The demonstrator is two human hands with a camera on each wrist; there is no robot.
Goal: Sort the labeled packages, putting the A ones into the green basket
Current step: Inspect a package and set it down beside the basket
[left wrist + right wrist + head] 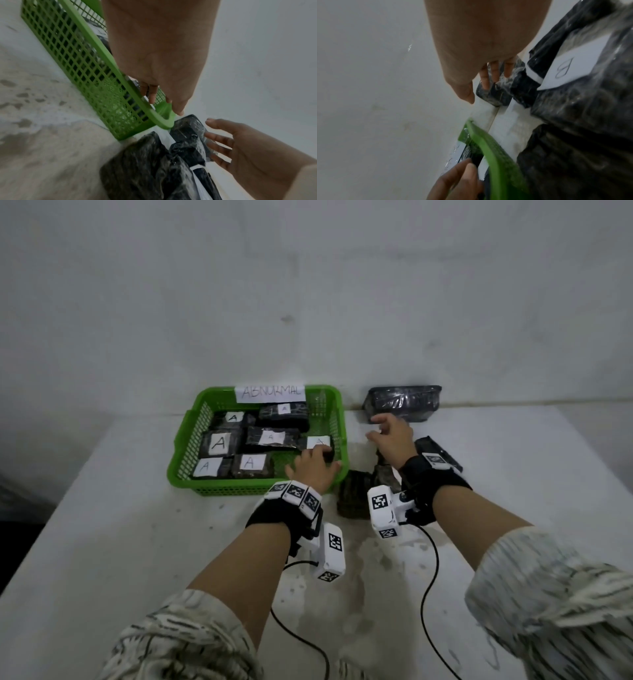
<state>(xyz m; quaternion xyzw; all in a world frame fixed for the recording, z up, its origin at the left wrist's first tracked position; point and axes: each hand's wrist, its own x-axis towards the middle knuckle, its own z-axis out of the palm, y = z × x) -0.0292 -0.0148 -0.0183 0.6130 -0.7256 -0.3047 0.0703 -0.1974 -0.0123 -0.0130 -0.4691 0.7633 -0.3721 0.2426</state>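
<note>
Only right wrist view shows B label [563, 70] on package.

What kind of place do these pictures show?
Probably a makeshift sorting station, not a home: a bare white table against a plain wall, a green basket signed "ABNORMAL", and wrapped packages lettered A.

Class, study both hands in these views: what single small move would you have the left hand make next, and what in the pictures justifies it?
Probably let go and draw the left hand back out. Its fingers grip a package labelled A that already sits inside the green basket, at its right end. The right hand is open over the dark packages on the table, so it is not waiting for help.
</note>
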